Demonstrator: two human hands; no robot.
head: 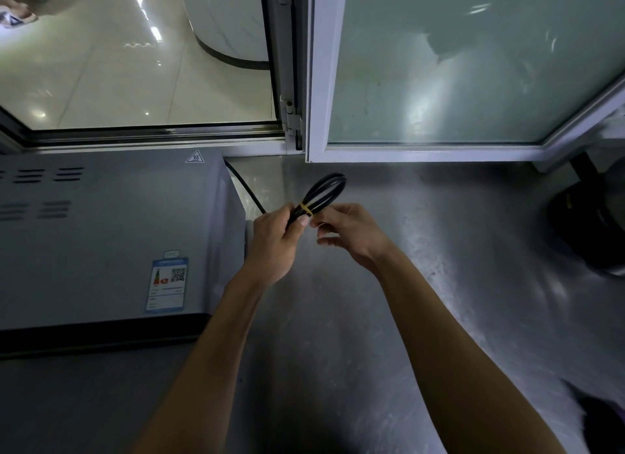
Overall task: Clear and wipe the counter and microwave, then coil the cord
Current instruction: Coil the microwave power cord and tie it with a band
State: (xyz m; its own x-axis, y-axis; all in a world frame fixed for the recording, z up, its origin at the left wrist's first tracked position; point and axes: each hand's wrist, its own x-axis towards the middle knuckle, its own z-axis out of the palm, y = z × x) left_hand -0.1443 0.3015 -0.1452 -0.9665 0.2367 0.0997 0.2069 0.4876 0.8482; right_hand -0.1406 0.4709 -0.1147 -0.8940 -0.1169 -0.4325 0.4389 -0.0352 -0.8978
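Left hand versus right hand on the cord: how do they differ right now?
The left hand wraps its fingers round the black cord bundle just below the yellow tie, a full grip; the right hand only pinches at the tie with its fingertips. The left hand sits beside the microwave; the right hand is over the bare counter. Both hold the bundle off the counter.

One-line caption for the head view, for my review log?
Both hands, left hand and right hand, bind the coiled black cord with a yellow tie beside the microwave.
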